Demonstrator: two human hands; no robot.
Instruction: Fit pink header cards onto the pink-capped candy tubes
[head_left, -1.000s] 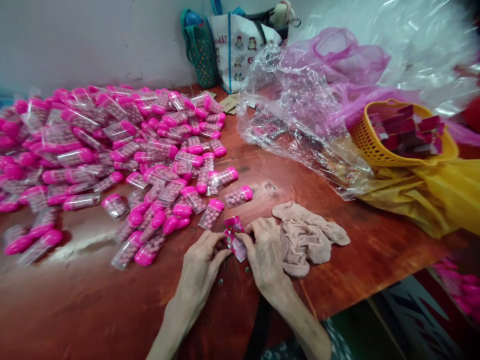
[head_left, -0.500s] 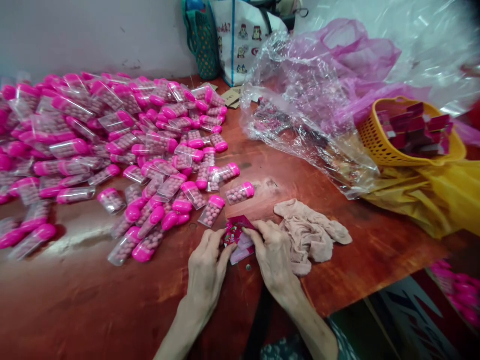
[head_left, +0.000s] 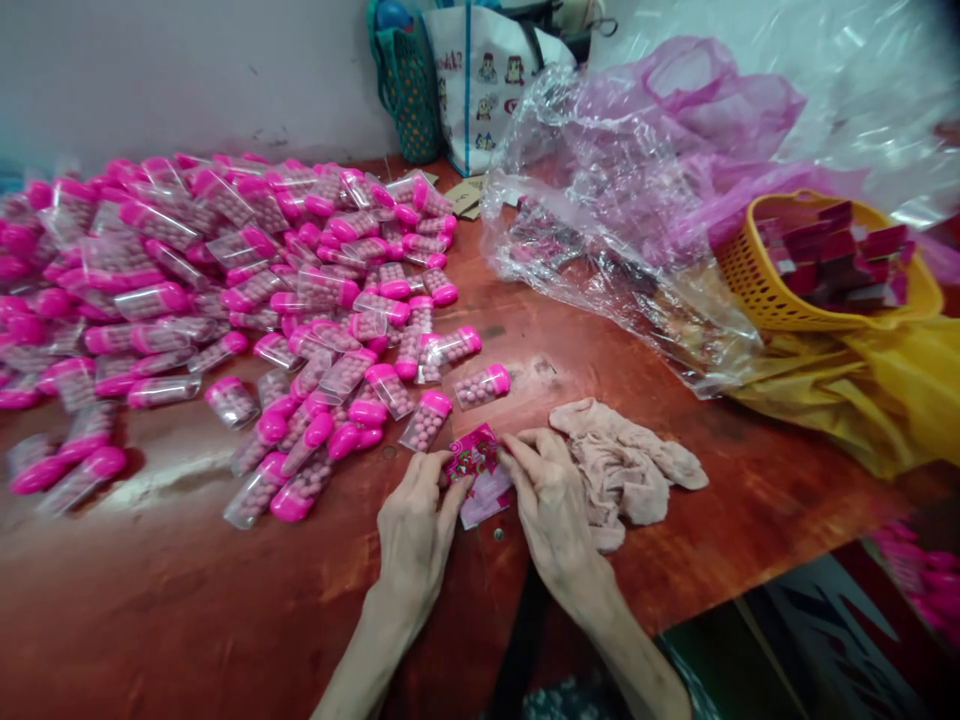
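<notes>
Between my hands is a small printed pink label (head_left: pixel 481 480), its top magenta with a pattern and its lower part pale pink. My left hand (head_left: pixel 416 520) pinches its left edge between thumb and fingers. At the upper right edge, my right hand (head_left: pixel 555 510) has its thumb and fingertips closed on the label. Just beyond my hands lie a clear tube of pink balls with a pink cap (head_left: pixel 427 420) and another such tube (head_left: pixel 481 387). A crumpled beige cloth (head_left: pixel 626 465) rests right beside my right hand.
A big heap of pink-capped tubes (head_left: pixel 225 240) covers the left and back of the table (head_left: pixel 225 620). Clear plastic wrap (head_left: pixel 600 220) and a yellow basket (head_left: pixel 757 280) of dark pink pieces (head_left: pixel 840 255) stand at right. Bags (head_left: pixel 487 90) stand against the wall.
The label's top part was folded over toward me and now lies more upright and flatter, showing its print. My right fingers have shifted slightly up along its edge.
</notes>
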